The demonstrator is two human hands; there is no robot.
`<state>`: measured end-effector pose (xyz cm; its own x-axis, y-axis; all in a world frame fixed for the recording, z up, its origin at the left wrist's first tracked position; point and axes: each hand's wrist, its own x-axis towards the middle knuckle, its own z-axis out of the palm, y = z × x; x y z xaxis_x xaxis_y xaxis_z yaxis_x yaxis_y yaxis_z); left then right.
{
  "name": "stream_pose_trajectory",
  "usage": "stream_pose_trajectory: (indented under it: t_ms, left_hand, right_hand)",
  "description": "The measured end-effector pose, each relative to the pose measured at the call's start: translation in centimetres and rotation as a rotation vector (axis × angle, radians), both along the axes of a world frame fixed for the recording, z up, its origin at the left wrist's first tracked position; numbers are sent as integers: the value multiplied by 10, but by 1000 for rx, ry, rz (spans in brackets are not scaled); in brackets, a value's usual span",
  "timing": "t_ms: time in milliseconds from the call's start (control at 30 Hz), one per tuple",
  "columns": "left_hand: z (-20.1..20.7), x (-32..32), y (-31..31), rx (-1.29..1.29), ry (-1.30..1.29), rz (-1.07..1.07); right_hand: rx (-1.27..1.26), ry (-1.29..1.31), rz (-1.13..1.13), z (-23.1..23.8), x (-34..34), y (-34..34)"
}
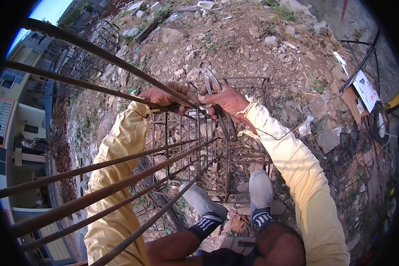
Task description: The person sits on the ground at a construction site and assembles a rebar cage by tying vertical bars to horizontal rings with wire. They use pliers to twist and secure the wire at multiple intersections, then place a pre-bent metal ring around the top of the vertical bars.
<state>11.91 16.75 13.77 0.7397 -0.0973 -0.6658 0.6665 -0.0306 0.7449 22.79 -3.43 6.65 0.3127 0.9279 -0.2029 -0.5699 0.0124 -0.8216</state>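
Observation:
My right hand (228, 101) is closed around a pair of steel pincers (209, 80). The jaws point away from me, and the handles stick out below the palm. Opposite it, my left hand (166, 96) closes its fingers about a rusty steel bar (119, 68), close to where the bar meets the cage. Both hands almost touch at this joint; any wire between the fingertips is too small to make out. The cage (226, 168) is built of thin rods bent into rectangular hoops, with several long bars running from it toward the left.
Rubble and dry soil (235, 35) surround the cage. My grey shoes (260, 188) stand at its near side. A small wheel (380, 123) and a white printed box (365, 91) lie at right. More rebar cages (91, 48) are at far left, near buildings (26, 119).

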Motion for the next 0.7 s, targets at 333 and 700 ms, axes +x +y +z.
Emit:
stream_pose_trajectory:
  t_ms: [333,700]
  left_hand:
    - [4,-7,1,30,-18,-15]
    - [1,-10,3,10,-3,14]
  right_hand:
    - [344,-885,-57,-22,11,2]
    - [-153,-451,113,-7,-7,-3]
